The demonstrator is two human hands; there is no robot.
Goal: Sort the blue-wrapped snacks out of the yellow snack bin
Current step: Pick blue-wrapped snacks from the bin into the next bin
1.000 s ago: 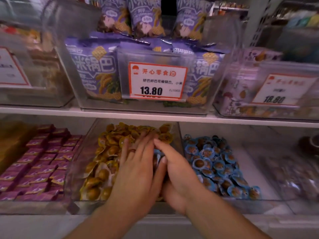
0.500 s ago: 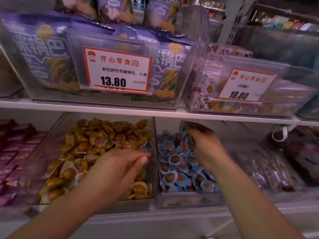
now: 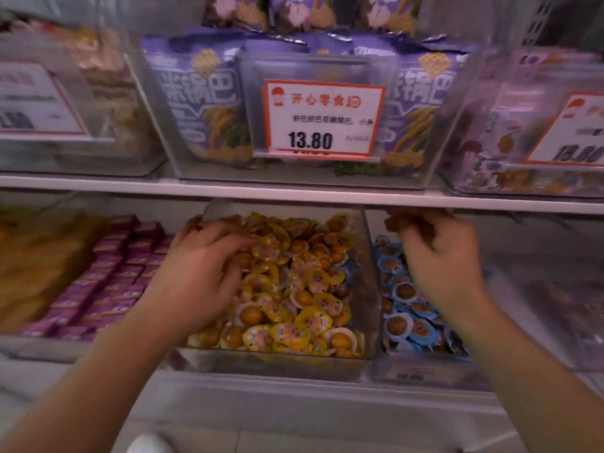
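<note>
The clear bin (image 3: 277, 362) on the lower shelf is full of yellow-wrapped snacks (image 3: 307, 308). A pale blue wrapper (image 3: 347, 268) shows among them against the bin's right wall. My left hand (image 3: 196, 276) lies on the left side of this pile, fingers spread and pointing right across the snacks. To the right stands the neighbouring bin of blue-wrapped snacks (image 3: 408, 318). My right hand (image 3: 438, 256) hovers over the back of that bin, just under the shelf edge. Its fingers hang loosely curled, blurred, with no wrapper visible in them.
The white upper shelf edge (image 3: 294, 194) runs close above both hands. Above it is a bin of purple bags with a 13.80 price tag (image 3: 323, 120). Purple-wrapped packs (image 3: 108, 289) fill the bin to the left, and another clear bin (image 3: 555, 305) stands at the right.
My left hand has slid to the left back of the yellow pile. My right hand stays over the blue bin, and the blue wrappers seen in it earlier no longer show.
</note>
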